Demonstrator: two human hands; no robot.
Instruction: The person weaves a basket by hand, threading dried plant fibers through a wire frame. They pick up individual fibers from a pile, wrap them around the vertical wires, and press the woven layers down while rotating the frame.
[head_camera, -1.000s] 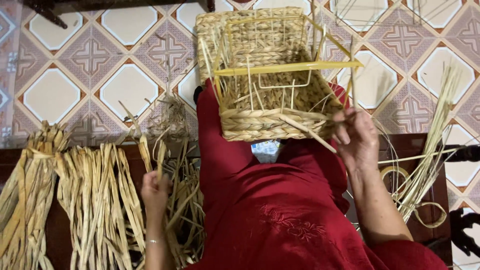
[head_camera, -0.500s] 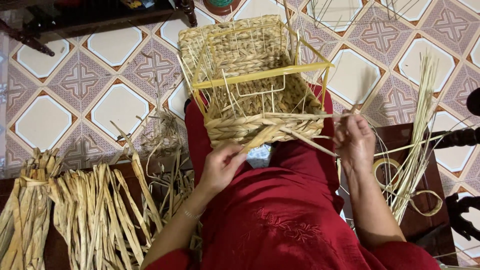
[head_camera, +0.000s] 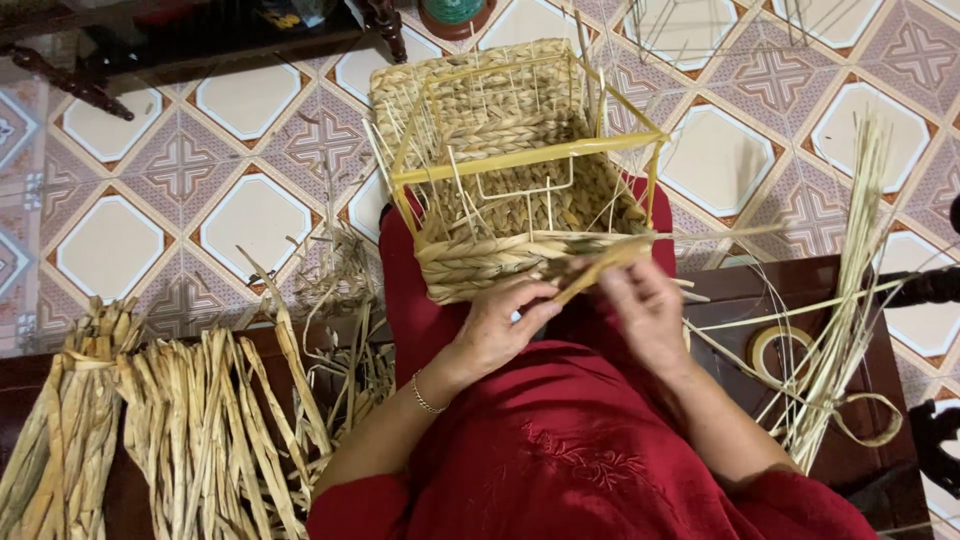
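Both hands, the left hand (head_camera: 500, 325) and right hand (head_camera: 645, 305), pinched one dried straw strand (head_camera: 600, 268) against the half-woven basket (head_camera: 500, 262) on the lap.

Basket (head_camera: 500, 260): braided dried plant fibre, pale straw colour, rough and matt. Basket frame (head_camera: 525, 158): thin rods with smooth yellow coating, likely painted metal wire. Strand (head_camera: 600, 268) at the rim: flat dry fibre, matt. Bundles of strips (head_camera: 190, 420): dry, papery, ridged. Garment (head_camera: 580, 450): red cloth, soft, embroidered. Floor (head_camera: 250, 220): glazed patterned tile, glossy. Bracelet (head_camera: 427, 398): metal, shiny.
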